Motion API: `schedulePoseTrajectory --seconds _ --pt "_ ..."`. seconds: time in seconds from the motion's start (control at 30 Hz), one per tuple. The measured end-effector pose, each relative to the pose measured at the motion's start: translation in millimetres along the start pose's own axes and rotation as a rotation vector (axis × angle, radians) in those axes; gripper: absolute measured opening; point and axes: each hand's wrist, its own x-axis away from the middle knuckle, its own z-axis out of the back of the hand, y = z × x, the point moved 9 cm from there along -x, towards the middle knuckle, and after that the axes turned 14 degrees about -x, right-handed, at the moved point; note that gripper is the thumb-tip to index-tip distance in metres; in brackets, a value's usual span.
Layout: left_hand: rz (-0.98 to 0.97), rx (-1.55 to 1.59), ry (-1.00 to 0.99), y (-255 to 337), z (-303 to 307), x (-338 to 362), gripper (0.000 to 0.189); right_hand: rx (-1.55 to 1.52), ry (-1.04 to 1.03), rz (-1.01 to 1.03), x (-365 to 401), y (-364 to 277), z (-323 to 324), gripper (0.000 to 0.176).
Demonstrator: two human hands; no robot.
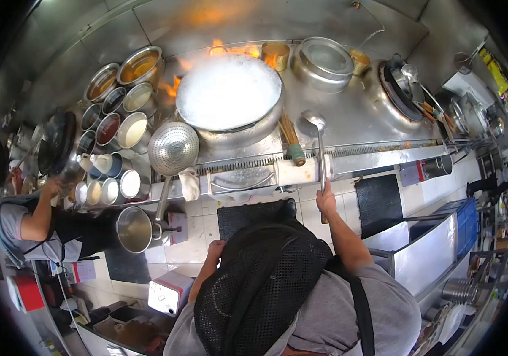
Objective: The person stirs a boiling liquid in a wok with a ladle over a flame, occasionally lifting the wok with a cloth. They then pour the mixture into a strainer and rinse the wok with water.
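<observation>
My right hand [326, 202] is wrapped round the long handle of a ladle [319, 123], whose bowl rests on the steel stove top. Beside the ladle, a bamboo wok brush [290, 140] lies with its bound end toward me. White foam or steam fills a large wok [228, 94] on the burner, hiding whatever is inside, and flames rise behind and left of it. Low in front of my body is my left hand [215, 250], apart from the stove; its fingers are too small and partly hidden to read. A perforated strainer [173, 148] lies left of the wok.
Several seasoning bowls [132, 130] crowd the stove's left side. A lidded pot [323, 64] stands behind right, with a second wok station [400, 89] farther right. A folded cloth [297, 172] lies on the front rail. Another person [34, 222] works at left, near a steel pot [134, 229].
</observation>
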Motion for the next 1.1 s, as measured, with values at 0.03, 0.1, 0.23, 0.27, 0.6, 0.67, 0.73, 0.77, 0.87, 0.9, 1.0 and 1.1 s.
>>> schedulePoseTrajectory --seconds 0.03,0.1,0.23,0.27,0.6,0.67,0.73,0.77,0.87,0.9,1.0,1.1 --pt "-0.005 -0.010 0.000 0.9 0.2 -0.5 0.018 0.009 0.005 0.008 0.2 0.3 1.1 0.068" --pt "-0.007 -0.017 0.006 1.1 0.7 -0.7 0.019 0.009 0.010 0.010 1.8 -1.8 0.8 0.068" --pt "0.040 -0.066 0.035 -0.3 -0.8 -0.9 0.021 0.033 0.003 -0.042 3.1 -2.5 0.3 0.070" --pt "0.067 -0.070 0.043 -4.6 -1.2 -1.9 0.022 0.031 -0.001 -0.057 3.5 -1.6 0.1 0.071" --pt "0.045 -0.037 0.064 0.3 -5.7 -2.1 0.023 0.031 0.004 0.023 2.8 -0.3 -4.3 0.072" --pt "0.092 0.042 0.019 -3.2 -10.9 0.3 0.024 0.039 0.003 0.030 2.7 2.3 -5.0 0.071" --pt "0.077 0.019 0.052 -1.4 -8.5 0.9 0.024 0.045 0.003 0.043 2.4 1.9 -5.9 0.071" --pt "0.065 -0.011 0.077 0.0 -6.1 1.7 0.024 0.037 0.011 0.059 2.1 2.3 -5.9 0.071" --pt "0.042 0.009 0.074 5.1 -5.5 2.2 0.026 0.048 0.031 0.088 1.2 2.7 -5.4 0.071" --pt "0.038 0.017 0.082 7.9 -4.8 2.9 0.026 0.048 0.021 0.070 1.0 3.4 -5.7 0.071" --pt "0.074 -0.105 0.154 3.3 -1.7 -2.1 0.029 0.046 0.017 0.078 2.5 2.5 -5.5 0.072" --pt "0.041 -0.115 0.130 -3.2 -8.0 -12.6 0.032 0.057 0.020 0.045 2.4 1.6 -4.3 0.071"
